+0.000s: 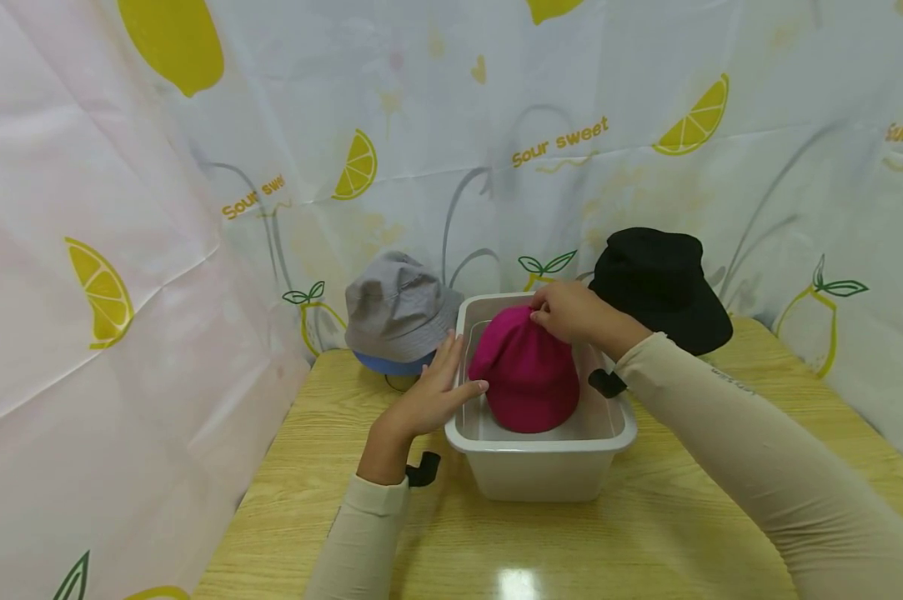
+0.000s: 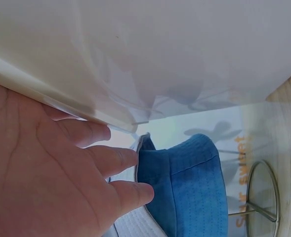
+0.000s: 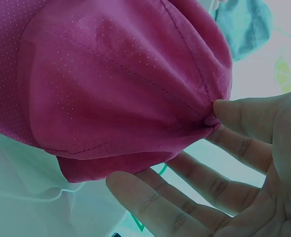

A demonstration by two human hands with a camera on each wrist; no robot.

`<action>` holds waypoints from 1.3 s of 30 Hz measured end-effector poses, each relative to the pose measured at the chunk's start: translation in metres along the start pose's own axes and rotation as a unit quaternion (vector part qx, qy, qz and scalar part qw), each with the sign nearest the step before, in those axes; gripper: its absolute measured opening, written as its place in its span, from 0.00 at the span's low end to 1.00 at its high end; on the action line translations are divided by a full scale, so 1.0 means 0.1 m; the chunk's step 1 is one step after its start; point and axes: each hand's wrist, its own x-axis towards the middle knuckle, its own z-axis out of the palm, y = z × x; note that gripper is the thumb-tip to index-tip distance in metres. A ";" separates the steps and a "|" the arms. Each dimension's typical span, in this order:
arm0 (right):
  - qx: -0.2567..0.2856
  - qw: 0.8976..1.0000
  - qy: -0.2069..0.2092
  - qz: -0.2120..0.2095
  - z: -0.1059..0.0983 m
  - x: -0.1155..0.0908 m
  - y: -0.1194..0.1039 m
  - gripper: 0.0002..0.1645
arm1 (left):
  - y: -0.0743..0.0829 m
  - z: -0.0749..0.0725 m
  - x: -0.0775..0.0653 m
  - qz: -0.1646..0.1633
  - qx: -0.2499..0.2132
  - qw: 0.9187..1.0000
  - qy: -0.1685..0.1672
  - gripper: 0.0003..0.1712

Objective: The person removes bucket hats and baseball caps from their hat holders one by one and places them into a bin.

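Note:
A magenta baseball cap (image 1: pixel 524 367) is inside the white plastic bin (image 1: pixel 541 471), its brim toward the near wall. My right hand (image 1: pixel 574 312) pinches the crown near its top; in the right wrist view thumb and forefinger (image 3: pixel 244 148) gather the cloth at the button. My left hand (image 1: pixel 430 396) lies along the bin's left rim with fingers extended. In the left wrist view its palm (image 2: pixel 46 173) is against the bin's outer side, the fingertips overlapping a bucket hat behind.
Left behind the bin, a grey bucket hat (image 1: pixel 398 308) with a blue underside sits on a wire stand (image 2: pixel 264 197). A black cap (image 1: pixel 649 283) stands at the back right. All are on a wooden table (image 1: pixel 331 450) before a lemon-print curtain (image 1: pixel 421 100).

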 end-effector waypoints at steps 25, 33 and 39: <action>0.132 0.988 -0.057 0.050 0.17 0.08 0.13 0.19 | -0.01 0.00 0.00 0.004 0.009 1.000 0.000 0.54; 0.155 0.981 -0.091 0.075 0.18 0.08 0.15 0.20 | -0.01 -0.01 0.00 0.003 0.003 1.000 -0.002 0.53; 0.132 0.981 -0.119 0.074 0.22 0.11 0.17 0.21 | -0.02 0.00 0.01 0.004 0.002 1.000 -0.001 0.54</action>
